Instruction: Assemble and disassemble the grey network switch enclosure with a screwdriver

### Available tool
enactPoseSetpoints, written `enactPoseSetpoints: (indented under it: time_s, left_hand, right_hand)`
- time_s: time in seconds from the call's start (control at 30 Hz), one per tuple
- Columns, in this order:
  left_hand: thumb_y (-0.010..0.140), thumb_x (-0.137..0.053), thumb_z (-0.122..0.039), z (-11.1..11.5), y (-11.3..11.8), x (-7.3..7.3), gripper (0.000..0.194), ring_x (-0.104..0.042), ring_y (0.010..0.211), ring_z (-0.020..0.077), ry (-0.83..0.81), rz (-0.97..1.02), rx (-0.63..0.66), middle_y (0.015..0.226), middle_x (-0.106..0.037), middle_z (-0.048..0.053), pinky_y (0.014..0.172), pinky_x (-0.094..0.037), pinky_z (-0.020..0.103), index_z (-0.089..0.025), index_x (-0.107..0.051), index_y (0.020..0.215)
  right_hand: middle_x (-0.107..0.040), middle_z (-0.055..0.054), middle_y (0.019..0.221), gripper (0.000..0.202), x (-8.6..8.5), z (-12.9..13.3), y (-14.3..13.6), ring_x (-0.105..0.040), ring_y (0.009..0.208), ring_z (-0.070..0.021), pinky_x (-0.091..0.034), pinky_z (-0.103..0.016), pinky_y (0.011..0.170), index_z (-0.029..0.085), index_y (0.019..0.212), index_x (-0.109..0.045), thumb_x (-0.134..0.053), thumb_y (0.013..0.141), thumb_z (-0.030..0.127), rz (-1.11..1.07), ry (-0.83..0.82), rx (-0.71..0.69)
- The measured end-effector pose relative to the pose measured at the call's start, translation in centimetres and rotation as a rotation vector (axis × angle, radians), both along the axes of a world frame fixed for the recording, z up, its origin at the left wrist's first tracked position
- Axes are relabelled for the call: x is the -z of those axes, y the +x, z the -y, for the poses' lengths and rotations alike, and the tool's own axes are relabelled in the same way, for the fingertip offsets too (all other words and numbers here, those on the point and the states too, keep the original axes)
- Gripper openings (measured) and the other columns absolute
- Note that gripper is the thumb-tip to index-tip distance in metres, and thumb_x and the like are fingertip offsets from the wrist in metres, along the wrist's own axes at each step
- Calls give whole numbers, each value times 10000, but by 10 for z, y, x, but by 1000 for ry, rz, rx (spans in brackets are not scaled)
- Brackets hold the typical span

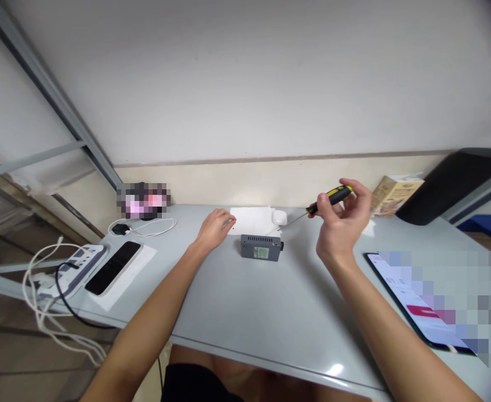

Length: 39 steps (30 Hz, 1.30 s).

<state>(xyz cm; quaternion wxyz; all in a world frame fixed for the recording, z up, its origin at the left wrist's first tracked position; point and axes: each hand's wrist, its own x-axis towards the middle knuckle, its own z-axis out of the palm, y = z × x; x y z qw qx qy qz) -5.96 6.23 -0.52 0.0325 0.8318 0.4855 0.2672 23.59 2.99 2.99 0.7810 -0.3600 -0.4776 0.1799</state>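
My right hand (346,218) is wrapped round the black and yellow handle of a screwdriver (332,199). Its thin shaft slants down to the left, and the tip is near the top right of a small dark grey box (261,249); I cannot tell whether they touch. The box has a row of vent slots and a greenish label, and stands on the table. Left of it, my left hand (215,230) has its fingers drawn together at the edge of a white sheet of paper (251,219). What those fingers hold, if anything, is too small to make out. A white rounded case (279,217) sits at the paper's right end.
A phone (114,268), a power strip (75,268) and loose white cables are on the left of the grey table (270,312). To the right are a tablet (416,304), a yellow carton (396,195) and a black cylinder (450,187). A wall runs behind.
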Motion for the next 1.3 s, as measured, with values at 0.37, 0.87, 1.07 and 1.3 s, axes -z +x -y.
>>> enactPoseSetpoints:
  time_s: [0.37, 0.87, 1.07, 1.3]
  left_hand:
    - [1052, -565, -299, 1, 1, 5, 231, -639, 1113, 267, -166, -63, 9, 1117, -739, 81, 986, -504, 412, -213, -779, 1067]
    - [870, -794, -408, 40, 32, -53, 456, -673, 1145, 241, -674, 281, 425, 1279, -734, 79, 982, -515, 354, -225, -707, 1278]
    - [867, -800, -382, 44, 40, -42, 383, -682, 1103, 233, -664, 377, 385, 1205, -747, 70, 966, -514, 352, -217, -728, 1205]
    - [988, -642, -472, 47, 52, -14, 307, -650, 1030, 225, -603, 368, 238, 1143, -721, 51, 911, -522, 352, -231, -727, 1158]
  right_hand:
    - [-487, 32, 881, 458, -3, -2, -3, -531, 618, -106, -509, -257, 542, 288, 1180, -576, -803, 788, 356, -117, -101, 81]
    - [-486, -13, 997, 474, -13, 11, -8, -561, 734, -132, -541, -262, 551, 282, 1209, -587, -816, 818, 423, 6, -72, 80]
    - [-509, -31, 1057, 458, -14, 10, -6, -552, 778, -137, -536, -248, 548, 274, 1190, -589, -811, 811, 407, 20, -48, 108]
    - [-492, -7, 985, 451, -13, 7, -3, -528, 705, -119, -525, -245, 521, 269, 1191, -585, -799, 809, 377, 0, -74, 107]
